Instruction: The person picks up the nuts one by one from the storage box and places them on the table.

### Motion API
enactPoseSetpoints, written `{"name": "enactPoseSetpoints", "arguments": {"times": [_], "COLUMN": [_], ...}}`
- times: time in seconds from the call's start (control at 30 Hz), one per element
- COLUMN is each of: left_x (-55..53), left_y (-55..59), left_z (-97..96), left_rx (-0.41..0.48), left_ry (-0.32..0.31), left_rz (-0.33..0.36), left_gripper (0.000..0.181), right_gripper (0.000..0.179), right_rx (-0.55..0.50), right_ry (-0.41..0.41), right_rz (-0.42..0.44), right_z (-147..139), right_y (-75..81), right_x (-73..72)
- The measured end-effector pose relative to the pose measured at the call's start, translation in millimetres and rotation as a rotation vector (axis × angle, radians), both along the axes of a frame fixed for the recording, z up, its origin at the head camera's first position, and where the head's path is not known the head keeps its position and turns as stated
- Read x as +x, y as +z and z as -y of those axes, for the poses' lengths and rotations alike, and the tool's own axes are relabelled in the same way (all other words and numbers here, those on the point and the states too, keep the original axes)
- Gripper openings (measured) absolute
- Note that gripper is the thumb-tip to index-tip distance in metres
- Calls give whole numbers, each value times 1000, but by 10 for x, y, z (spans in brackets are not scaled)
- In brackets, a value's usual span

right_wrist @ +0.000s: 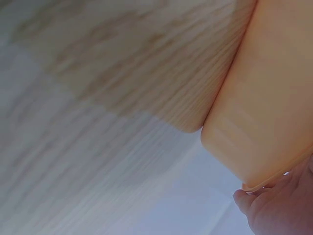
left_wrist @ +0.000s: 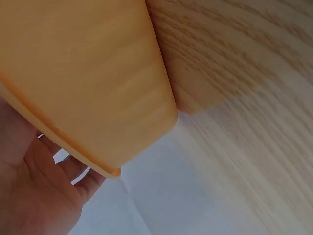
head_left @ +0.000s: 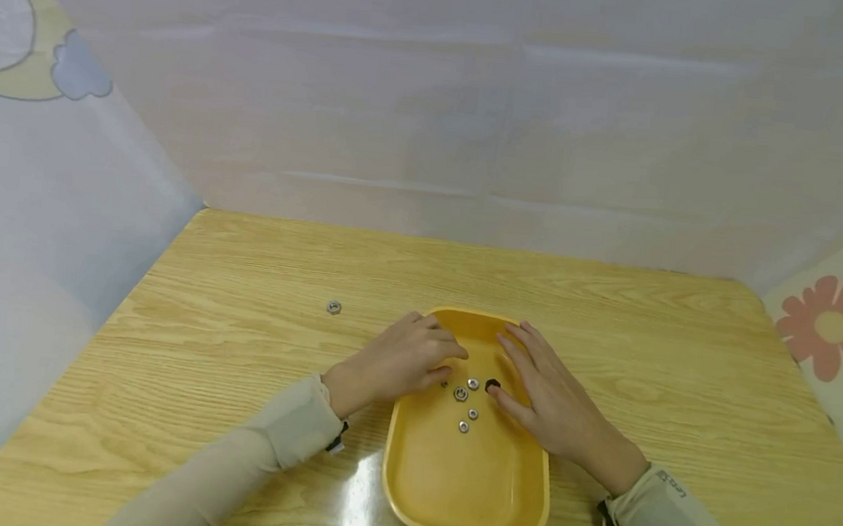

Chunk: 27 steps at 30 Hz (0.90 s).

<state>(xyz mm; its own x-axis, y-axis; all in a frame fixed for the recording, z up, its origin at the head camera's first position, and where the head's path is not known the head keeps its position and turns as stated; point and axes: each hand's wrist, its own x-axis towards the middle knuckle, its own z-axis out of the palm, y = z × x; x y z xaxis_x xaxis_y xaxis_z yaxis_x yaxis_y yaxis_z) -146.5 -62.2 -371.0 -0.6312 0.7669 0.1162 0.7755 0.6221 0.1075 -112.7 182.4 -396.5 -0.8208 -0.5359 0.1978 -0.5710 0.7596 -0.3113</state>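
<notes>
A yellow plastic tray (head_left: 464, 501) rests on the table, and both hands reach over its long sides. Inside it lie several silver hex nuts (head_left: 461, 393) of different sizes and one black nut (head_left: 493, 385). My left hand (head_left: 401, 361) crosses the left rim, its fingers loosely bent and its thumb near a tiny nut (head_left: 444, 384). Over the right rim lies my right hand (head_left: 549, 395), fingers extended along the far right side, thumb tip right by the black nut. Both wrist views show the tray's outer wall (left_wrist: 107, 88) and fingers at its rim.
One silver nut (head_left: 334, 307) lies on the wooden table (head_left: 233, 347), left of the tray. A pale wall covering (head_left: 478, 134) rises behind the table's far edge, with printed panels at both sides.
</notes>
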Motion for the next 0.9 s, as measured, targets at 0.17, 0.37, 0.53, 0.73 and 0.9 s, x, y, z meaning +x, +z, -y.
{"name": "enactPoseSetpoints", "arguments": {"times": [0.17, 0.37, 0.53, 0.73, 0.9], "left_x": [5, 10, 23, 29, 16], "left_y": [-16, -34, -56, -92, -104], "left_z": [-24, -57, -104, -136, -144], "left_rx": [-39, -79, -108, -126, -124], "left_ry": [14, 38, 47, 58, 71], "left_rz": [15, 16, 37, 54, 51], "left_gripper": [29, 31, 30, 24, 20], "right_gripper": [70, 71, 70, 70, 69], "right_rx": [-1, 0, -5, -4, -4], "right_ry": [-7, -11, -8, -4, 0], "right_rz": [11, 19, 19, 21, 17], "right_z": [0, -1, -2, -7, -9], "right_y": [-4, -7, -16, -20, -16], "right_x": [14, 23, 15, 2, -15]}}
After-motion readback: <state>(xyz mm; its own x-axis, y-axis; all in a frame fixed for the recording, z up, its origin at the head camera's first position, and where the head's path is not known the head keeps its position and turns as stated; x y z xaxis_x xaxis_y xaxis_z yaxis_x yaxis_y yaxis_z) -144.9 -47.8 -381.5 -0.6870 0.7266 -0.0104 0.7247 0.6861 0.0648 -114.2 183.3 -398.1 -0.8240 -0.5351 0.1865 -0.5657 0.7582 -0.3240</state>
